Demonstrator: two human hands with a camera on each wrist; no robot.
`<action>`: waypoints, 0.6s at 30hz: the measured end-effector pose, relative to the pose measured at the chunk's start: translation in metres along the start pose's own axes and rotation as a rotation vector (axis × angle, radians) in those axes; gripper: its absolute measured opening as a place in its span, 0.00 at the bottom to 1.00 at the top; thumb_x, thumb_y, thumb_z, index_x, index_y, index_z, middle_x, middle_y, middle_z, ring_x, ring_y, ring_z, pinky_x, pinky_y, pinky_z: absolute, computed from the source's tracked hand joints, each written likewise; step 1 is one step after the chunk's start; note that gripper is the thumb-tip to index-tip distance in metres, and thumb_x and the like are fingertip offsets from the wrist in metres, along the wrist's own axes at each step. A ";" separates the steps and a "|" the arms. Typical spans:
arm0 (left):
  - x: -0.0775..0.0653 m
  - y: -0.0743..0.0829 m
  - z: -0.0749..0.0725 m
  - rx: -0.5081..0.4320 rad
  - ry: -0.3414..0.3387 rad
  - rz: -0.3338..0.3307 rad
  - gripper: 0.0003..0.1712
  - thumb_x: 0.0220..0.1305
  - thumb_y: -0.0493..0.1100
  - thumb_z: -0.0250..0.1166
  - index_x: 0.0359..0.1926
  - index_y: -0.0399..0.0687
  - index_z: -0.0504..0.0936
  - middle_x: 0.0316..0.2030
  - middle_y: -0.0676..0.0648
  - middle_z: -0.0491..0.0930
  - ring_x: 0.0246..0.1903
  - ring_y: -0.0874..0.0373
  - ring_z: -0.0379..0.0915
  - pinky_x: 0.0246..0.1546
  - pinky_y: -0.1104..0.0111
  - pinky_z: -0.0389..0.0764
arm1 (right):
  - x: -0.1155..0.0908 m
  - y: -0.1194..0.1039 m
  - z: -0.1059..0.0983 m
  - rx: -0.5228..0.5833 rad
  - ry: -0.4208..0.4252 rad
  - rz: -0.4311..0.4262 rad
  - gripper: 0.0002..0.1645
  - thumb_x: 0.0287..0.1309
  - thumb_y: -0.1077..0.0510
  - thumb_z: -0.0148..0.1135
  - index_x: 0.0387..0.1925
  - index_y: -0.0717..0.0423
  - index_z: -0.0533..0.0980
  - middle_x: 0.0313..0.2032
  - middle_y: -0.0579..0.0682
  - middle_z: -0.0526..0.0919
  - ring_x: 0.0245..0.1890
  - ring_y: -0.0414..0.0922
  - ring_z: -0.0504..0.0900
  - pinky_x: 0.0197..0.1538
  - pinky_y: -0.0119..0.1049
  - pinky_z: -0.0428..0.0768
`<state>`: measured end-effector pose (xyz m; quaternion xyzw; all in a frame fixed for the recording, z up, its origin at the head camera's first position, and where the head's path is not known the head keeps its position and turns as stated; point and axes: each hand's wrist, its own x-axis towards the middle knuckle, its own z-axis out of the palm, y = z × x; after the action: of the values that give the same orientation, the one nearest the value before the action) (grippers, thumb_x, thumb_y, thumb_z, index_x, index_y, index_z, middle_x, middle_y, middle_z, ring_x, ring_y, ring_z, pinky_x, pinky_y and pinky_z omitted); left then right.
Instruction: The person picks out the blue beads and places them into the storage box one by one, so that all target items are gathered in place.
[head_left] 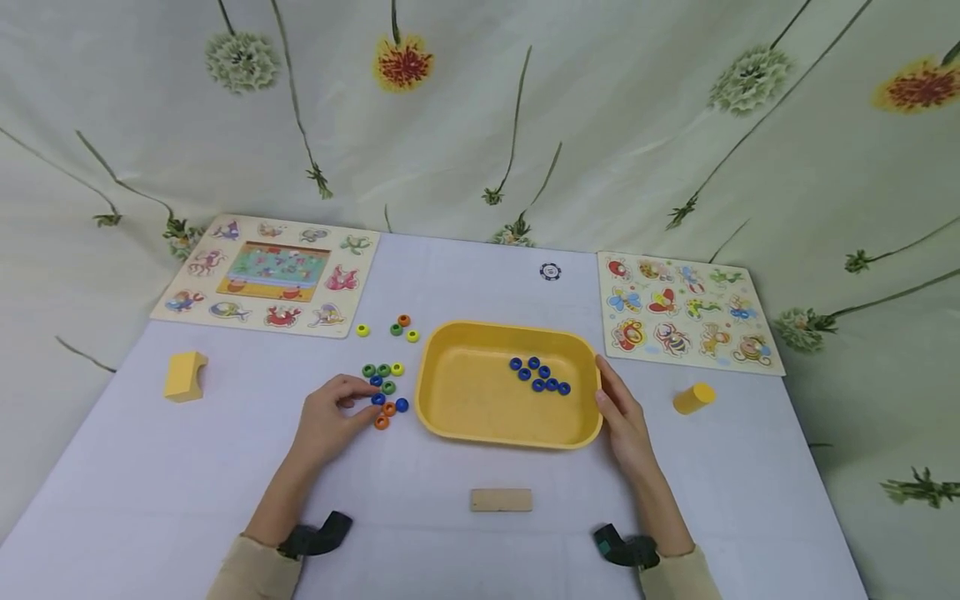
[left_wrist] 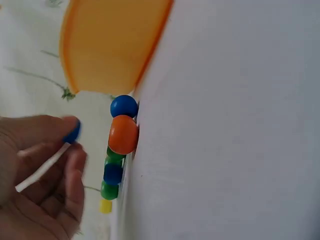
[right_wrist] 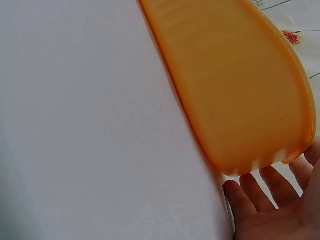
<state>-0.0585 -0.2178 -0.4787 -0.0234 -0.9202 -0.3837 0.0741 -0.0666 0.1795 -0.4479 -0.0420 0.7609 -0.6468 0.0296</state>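
My left hand point(head_left: 326, 417) pinches a blue bead point(left_wrist: 73, 131) between thumb and finger, held a little apart from the other beads in the left wrist view. Around its fingertips lie loose beads: green point(head_left: 369, 370), orange point(head_left: 382, 422), blue point(head_left: 402, 405) and yellow point(head_left: 397, 368). To their right stands a yellow tray point(head_left: 465, 392) with several blue beads point(head_left: 538, 385) in its right half. With fairly straight fingers, my right hand point(head_left: 628, 425) touches the tray's right end; in the right wrist view the fingertips point(right_wrist: 246, 180) rest against its outer wall.
Behind are two picture puzzle boards, one left point(head_left: 360, 292) and one right point(head_left: 652, 337). A notched yellow block point(head_left: 182, 377) lies at left, a yellow cylinder point(head_left: 693, 398) at right. In front of the tray is a wooden block point(head_left: 501, 500); a round chip point(head_left: 551, 272) lies behind it.
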 end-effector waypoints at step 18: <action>0.087 0.135 0.080 -0.127 -0.379 0.023 0.09 0.47 0.37 0.67 0.34 0.46 0.82 0.27 0.53 0.80 0.26 0.64 0.73 0.28 0.75 0.76 | 0.001 0.001 -0.002 -0.005 -0.006 -0.015 0.27 0.65 0.59 0.41 0.65 0.50 0.55 0.66 0.47 0.56 0.66 0.44 0.52 0.57 0.15 0.57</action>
<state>-0.1400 -0.0670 -0.4263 -0.1103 -0.8914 -0.4287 -0.0975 -0.0678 0.1812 -0.4491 -0.0499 0.7620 -0.6451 0.0269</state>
